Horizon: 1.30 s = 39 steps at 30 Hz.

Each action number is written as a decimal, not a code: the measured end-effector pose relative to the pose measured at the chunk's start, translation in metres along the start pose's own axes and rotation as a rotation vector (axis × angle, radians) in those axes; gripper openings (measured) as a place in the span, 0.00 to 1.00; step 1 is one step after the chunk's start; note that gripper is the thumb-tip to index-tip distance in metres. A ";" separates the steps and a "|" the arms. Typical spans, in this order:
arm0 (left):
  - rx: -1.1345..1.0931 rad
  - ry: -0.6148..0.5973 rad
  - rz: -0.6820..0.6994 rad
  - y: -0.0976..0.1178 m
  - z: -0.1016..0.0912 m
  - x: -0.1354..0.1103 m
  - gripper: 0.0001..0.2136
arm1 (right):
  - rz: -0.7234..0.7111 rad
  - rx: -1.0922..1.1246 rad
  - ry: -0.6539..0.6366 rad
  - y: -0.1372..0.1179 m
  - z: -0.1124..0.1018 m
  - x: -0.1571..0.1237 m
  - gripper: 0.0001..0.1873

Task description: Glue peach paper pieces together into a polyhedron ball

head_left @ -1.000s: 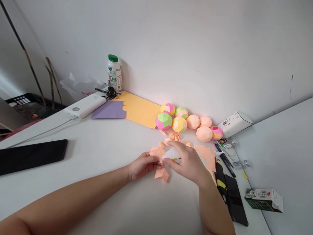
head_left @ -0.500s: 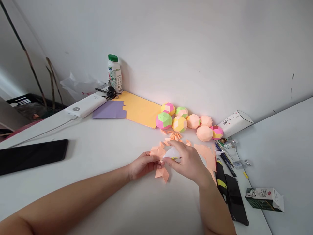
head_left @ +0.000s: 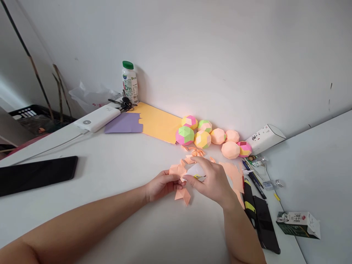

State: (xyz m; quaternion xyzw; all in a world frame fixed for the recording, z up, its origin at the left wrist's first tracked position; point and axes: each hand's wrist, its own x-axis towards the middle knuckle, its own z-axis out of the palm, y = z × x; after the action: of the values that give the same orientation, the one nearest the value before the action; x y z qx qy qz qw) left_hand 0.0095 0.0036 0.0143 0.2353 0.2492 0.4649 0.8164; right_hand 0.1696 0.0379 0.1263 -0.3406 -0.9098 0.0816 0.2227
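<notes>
Hardly any change since the earlier frame: both hands stay over the counter (head_left: 115, 172). Left hand (head_left: 161, 185) grip pinches the folded peach paper piece (head_left: 177, 171); right hand (head_left: 211, 179) grip closes on a white scrap (head_left: 195, 171). Finished paper balls (head_left: 202, 138) sit well behind, near the wall.

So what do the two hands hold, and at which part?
Left hand pinches the peach folded paper at its left edge; right hand holds a white object, its grip hidden.

right hand (head_left: 213, 181) fingers slightly opened
</notes>
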 end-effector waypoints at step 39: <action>0.025 -0.041 0.020 -0.005 -0.006 0.002 0.06 | -0.034 0.086 0.026 0.003 0.011 0.001 0.22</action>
State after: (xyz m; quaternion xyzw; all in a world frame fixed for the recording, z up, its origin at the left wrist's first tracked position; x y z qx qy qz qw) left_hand 0.0096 0.0038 0.0060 0.2573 0.2357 0.4647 0.8138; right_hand 0.1659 0.0405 0.1162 -0.3163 -0.9082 0.1123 0.2501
